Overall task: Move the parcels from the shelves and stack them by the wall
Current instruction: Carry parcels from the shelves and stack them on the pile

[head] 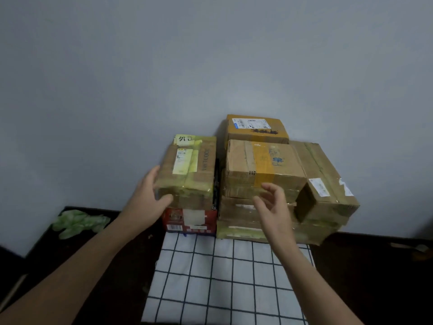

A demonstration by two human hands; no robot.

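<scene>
1. Your left hand clasps the near left corner of the taped parcel, with the thumb pressed on its front face and the fingers laid along its left side.
2. Your right hand is held wide and carries nothing. Its fingers are spread and loosely bent in front of the middle pile. You cannot tell from this head view whether the fingertips touch the cardboard.
3. The taped parcel is wrapped in yellowish tape, with a pale label on top. It sits on a red box, and its far end is close to the wall.
4. Just to its right stands a taller pile. A brown box with a band of yellow tape lies on top, over the flatter lower parcels.
5. Behind the brown box an orange box with a printed label stands against the wall.
6. On the right of the pile a tilted box lies askew, touching the brown box's right side.
7. A checked cloth, white with dark lines, lies in front of the piles, and its far edge meets the red box and the lower parcels.
8. Some crumpled green plastic lies on the dark surface at the left, well apart from the parcels.
</scene>
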